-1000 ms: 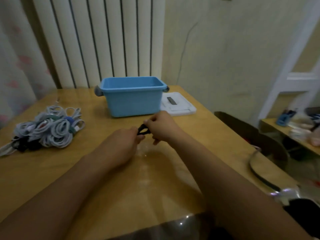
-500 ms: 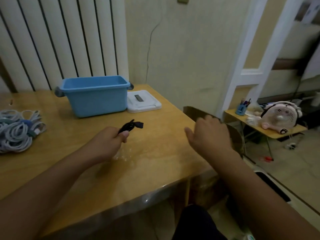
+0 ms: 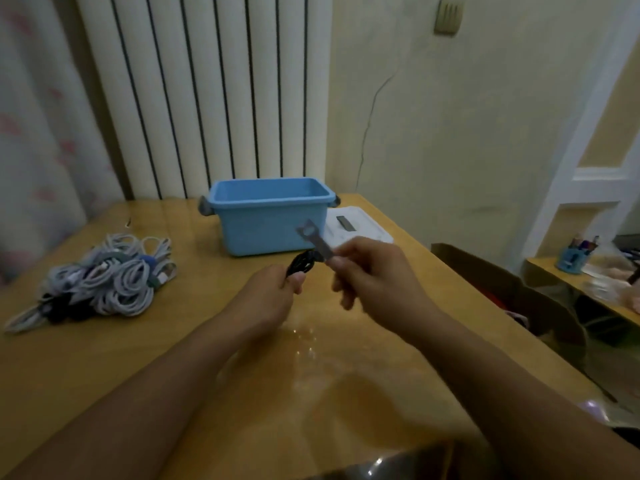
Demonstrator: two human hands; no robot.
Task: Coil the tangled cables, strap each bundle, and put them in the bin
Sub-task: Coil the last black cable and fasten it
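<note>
Black cable coil sits pinched in the left hand; the right hand pinches a grey strap just beside it. Beyond both, the blue bin looks empty. Left of them, the pale cable pile awaits, so most work remains.

A glossy wooden table is being used as the work surface, with light being reflected off its near middle. Toward its far edge a blue bin is being carried upright, and just beside the bin, on the right, a flat white lid is lying on the wood. At the left side, well apart from the bin, a pile of white and black coiled cables is being borne directly on the tabletop
</note>
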